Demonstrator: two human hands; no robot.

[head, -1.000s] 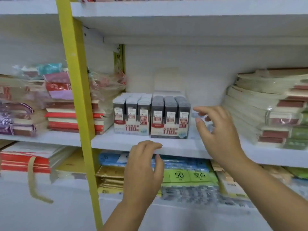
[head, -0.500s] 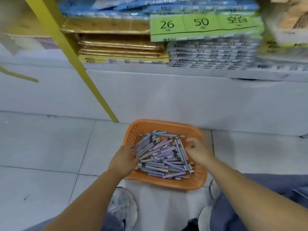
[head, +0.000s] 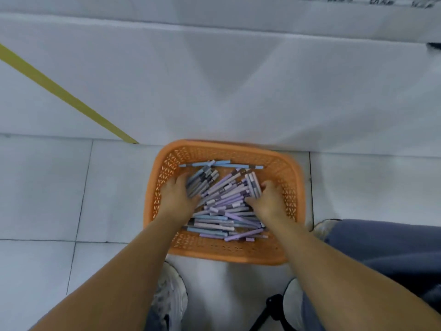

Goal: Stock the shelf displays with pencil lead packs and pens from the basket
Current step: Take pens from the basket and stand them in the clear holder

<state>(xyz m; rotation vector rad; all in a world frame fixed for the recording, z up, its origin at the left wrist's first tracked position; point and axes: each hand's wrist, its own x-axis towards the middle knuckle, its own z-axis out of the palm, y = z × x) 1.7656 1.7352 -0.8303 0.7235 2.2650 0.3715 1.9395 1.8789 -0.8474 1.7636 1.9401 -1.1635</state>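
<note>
I see both hands down inside the orange basket, which sits on the tiled floor with its far rim hard against the white base panel of the shelving. My left hand lies on the left side of the heap of pens, fingers curled around a bundle of grey-blue ones near the left wall. My right hand is at the right side of the heap, fingers bent against a cluster of lilac pens; whether it actually grips them I cannot tell. A few pale blue pens lie crosswise along the far wall, apart from both hands. Bare mesh shows between the heap and the near rim and along the right wall. To the left of the basket the floor tiles are open; a yellow upright slants down to the floor just beyond the far left corner. A shoe sits near the basket's near edge, and a trouser leg crowds the right.
</note>
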